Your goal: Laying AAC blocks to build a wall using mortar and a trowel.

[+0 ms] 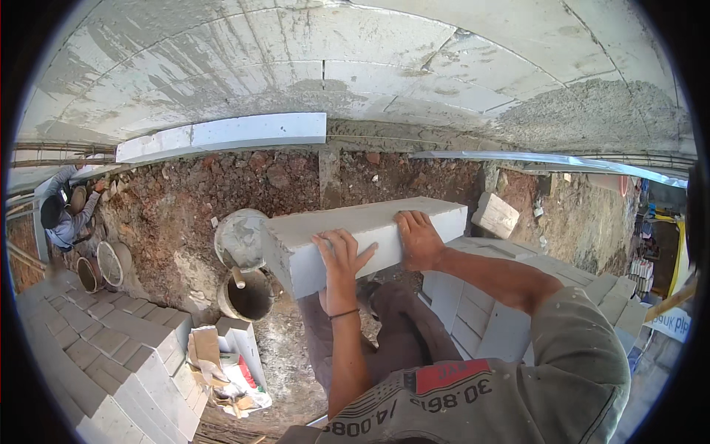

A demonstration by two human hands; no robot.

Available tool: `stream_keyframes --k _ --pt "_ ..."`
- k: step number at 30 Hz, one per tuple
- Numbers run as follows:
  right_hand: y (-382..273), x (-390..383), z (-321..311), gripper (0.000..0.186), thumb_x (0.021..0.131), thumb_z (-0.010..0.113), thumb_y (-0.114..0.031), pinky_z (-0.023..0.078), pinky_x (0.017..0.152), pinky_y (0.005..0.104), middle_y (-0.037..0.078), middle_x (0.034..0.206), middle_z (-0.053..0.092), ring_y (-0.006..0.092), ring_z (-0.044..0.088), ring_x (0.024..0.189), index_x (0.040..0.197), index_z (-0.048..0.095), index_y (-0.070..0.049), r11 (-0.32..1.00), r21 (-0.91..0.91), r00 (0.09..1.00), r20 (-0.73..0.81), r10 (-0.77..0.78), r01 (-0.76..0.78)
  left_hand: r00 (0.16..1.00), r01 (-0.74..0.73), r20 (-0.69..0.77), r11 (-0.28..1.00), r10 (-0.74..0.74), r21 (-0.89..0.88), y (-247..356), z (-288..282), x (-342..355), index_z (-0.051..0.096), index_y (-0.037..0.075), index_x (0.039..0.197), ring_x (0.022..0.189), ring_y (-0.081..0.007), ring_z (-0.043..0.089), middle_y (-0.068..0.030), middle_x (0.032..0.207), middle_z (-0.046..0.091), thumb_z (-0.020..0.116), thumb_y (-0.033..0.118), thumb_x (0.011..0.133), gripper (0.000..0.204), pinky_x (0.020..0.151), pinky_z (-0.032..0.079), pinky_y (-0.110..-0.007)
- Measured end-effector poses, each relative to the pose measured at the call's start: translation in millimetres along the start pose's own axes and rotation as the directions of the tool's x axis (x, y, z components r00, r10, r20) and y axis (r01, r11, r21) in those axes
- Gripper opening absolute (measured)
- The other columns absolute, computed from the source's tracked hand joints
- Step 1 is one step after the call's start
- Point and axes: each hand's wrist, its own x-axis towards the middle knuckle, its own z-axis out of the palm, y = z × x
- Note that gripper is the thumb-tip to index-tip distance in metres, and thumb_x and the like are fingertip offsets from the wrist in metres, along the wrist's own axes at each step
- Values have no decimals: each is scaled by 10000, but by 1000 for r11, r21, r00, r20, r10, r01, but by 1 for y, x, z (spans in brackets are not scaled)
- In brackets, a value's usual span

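Note:
I hold a long, pale grey block (318, 226) level across the middle of the head view, over my legs. My left hand (339, 274) grips its near side toward the left end, fingers bent on the face. My right hand (421, 244) grasps it right of centre, fingertips over the upper edge. Just beyond the block's left end stands a cement-smeared round pail (233, 229) with a handle sticking from it, and an open bucket (248, 300) is below that.
Stacked blocks flank me (107, 348) (473, 303). Ahead rises a block wall (384, 66) with a white ledge piece (222, 133), above rubbly soil. Another person (66, 222) works far left near two buckets (111, 263). Scrap packaging (222, 355) lies low left; a loose block (494, 214) lies right.

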Motion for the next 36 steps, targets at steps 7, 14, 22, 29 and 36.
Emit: stream_keyframes --k 7,14,22,29,36 --pt "12 43 -102 891 571 823 -177 359 1106 462 203 1251 485 387 469 1231 1320 387 32 954 -202 962 114 248 -222 990 36 -138 919 20 392 -63 -32 53 50 242 1598 1328 -434 428 -214 1470 348 554 342 1002 787 1177 344 -586" --pt "49 73 -169 959 545 898 -260 422 1065 465 241 1242 496 419 492 1217 1287 384 64 856 -423 863 265 431 -297 930 135 -39 -240 367 961 77 8 81 385 -39 1465 1402 -321 434 -210 1518 424 589 295 1018 595 1187 368 -482" --pt "132 120 -180 912 511 881 -163 483 974 480 239 1181 533 410 559 1131 1265 414 54 837 -401 864 179 471 -373 879 133 221 -662 423 738 142 -20 240 445 -18 1429 1399 -228 450 -166 1499 476 673 212 981 553 1140 394 -355" --pt "218 159 -165 936 497 905 -163 510 931 461 226 1143 577 387 608 1066 1265 414 52 917 -348 946 179 269 -195 937 202 223 -939 268 278 154 -47 357 3 -145 1514 1503 -386 179 -379 1561 167 850 636 683 1421 1221 222 -416" --pt "268 187 -127 992 484 906 -173 525 911 452 227 1123 599 379 628 1027 1291 378 60 954 -282 975 159 155 -105 788 -36 616 -997 9 61 218 -51 434 617 -83 1141 945 -262 704 -155 1003 721 815 570 774 775 828 553 -396"
